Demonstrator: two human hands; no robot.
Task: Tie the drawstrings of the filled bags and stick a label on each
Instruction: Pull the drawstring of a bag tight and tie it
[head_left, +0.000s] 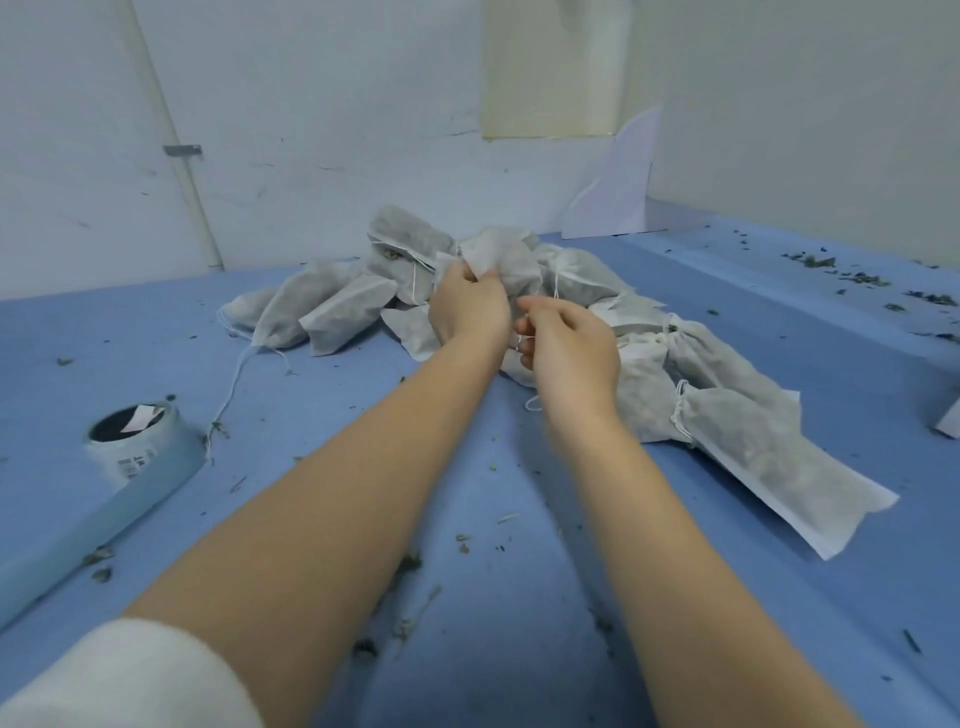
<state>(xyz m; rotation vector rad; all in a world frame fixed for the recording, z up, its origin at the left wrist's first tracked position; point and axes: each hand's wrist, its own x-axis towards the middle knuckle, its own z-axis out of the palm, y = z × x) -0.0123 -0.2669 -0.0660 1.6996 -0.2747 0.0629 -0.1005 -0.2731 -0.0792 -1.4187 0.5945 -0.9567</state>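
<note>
Reaching across a blue worktop (519, 519), two bare forearms are seen working at a heap of grey-white filled bags (727, 415) that is spread from the middle of the surface toward its right edge. One bag (506, 260), raised above the heap near the far edge, is gripped at its white top by the curled fingers of the left hand (470, 306). Just beside it, a thin white drawstring (525, 340) is pinched by the bent fingers of the right hand (569, 348), with a loop of the cord left hanging below the wrist. More filled bags (322, 312) are laid in a row toward the left of the heap, one loose cord trailing from them toward the near-left corner. A roll of label tape (135, 441) is set close to the left edge, its pale blue strip run out toward the near-left corner. Dried plant scraps (831, 265) are scattered over the worktop, thickest at the far-right corner. A white sleeve (130, 675) is seen at the near-left corner.
</note>
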